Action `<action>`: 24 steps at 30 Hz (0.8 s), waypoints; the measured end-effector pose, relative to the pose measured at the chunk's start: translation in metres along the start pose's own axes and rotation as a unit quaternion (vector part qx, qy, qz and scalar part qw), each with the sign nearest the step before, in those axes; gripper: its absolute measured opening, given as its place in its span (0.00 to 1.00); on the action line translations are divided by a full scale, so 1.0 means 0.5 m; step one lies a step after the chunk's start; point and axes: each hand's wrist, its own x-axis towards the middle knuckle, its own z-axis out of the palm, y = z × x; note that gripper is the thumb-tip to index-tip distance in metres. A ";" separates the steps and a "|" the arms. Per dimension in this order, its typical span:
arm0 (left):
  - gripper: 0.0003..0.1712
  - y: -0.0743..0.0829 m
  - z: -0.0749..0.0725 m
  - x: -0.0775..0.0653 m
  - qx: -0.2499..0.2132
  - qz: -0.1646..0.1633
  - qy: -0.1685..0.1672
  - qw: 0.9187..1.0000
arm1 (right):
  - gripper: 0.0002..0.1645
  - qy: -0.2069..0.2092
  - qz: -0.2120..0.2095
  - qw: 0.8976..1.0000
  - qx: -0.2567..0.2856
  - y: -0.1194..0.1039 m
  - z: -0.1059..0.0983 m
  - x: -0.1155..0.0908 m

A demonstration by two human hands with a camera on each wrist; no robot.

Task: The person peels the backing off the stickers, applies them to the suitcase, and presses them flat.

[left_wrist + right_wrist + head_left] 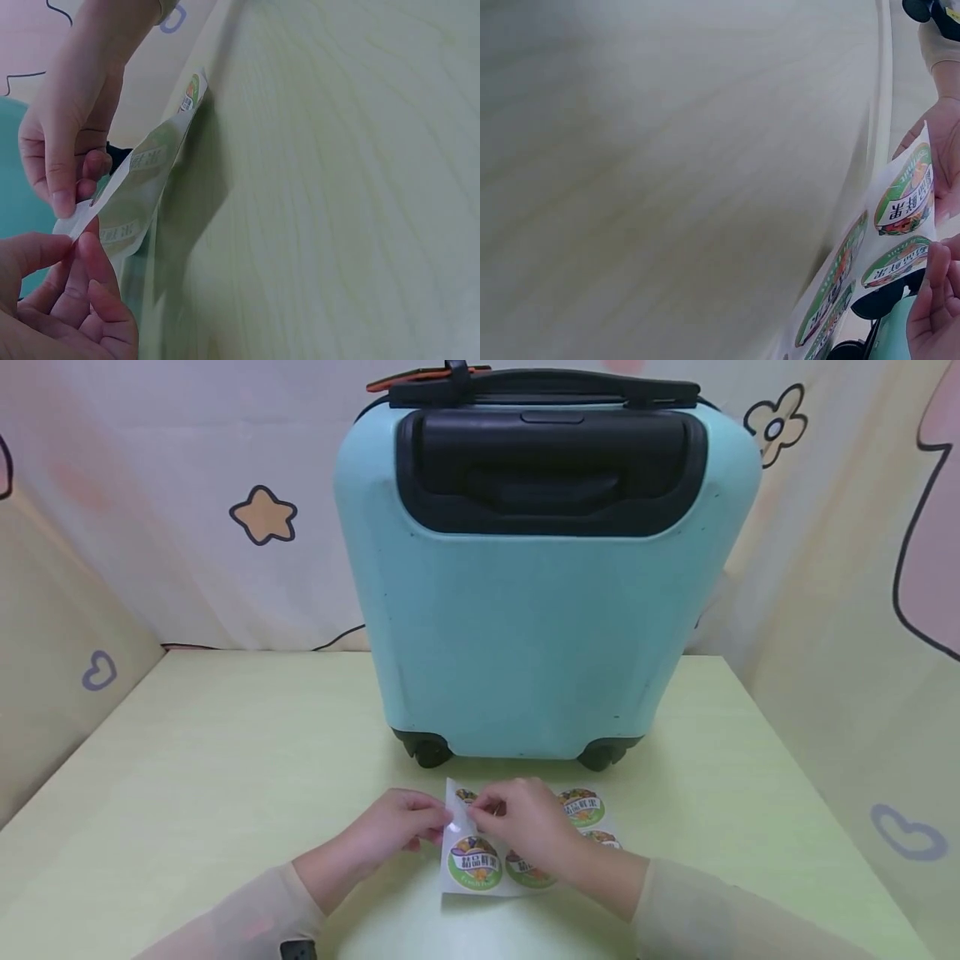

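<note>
A white sheet of round fruit stickers (475, 887), green-edged with printed characters, is held just over the table in the head view. My left hand (397, 825) pinches its left edge between thumb and fingers. Over the sheet's upper left part, my right hand (532, 818) pinches it close to a sticker, its fingertips near those of the left. From the left wrist view, the pale back of the sheet (124, 206) shows, tilted and bent. The right wrist view shows several printed stickers (904, 196). Whether a sticker's edge is lifted I cannot tell; fingers cover that spot.
A light-blue suitcase (525, 627) with black handle and wheels stands upright behind the sheet. The pale wooden table (225, 760) extends to both sides. Patterned cloth (187, 460) hangs around the back and sides.
</note>
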 end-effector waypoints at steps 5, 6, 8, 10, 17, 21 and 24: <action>0.16 0.001 -0.002 -0.001 0.002 0.001 -0.002 1.000 | 0.05 0.017 -0.005 1.000 0.007 0.003 0.001 -0.001; 0.16 0.002 -0.003 -0.001 0.002 0.001 -0.002 1.000 | 0.05 0.021 -0.003 1.000 0.009 0.002 0.001 -0.002; 0.16 0.003 -0.004 -0.002 0.003 0.001 -0.002 1.000 | 0.05 0.027 0.000 1.000 0.012 0.000 0.000 -0.002; 0.16 0.005 -0.005 -0.002 0.003 0.001 -0.002 1.000 | 0.05 0.032 -0.001 0.999 0.018 0.000 0.000 -0.002; 0.15 0.015 -0.012 0.004 0.015 -0.005 -0.004 1.000 | 0.03 0.036 0.016 0.999 0.036 0.002 -0.006 0.001; 0.15 0.020 -0.012 0.005 0.014 -0.009 -0.006 1.000 | 0.03 0.042 0.029 0.998 0.043 0.001 -0.010 0.000; 0.15 0.020 -0.010 0.006 0.006 -0.012 -0.007 1.000 | 0.03 0.051 0.031 0.997 0.043 0.002 -0.010 -0.002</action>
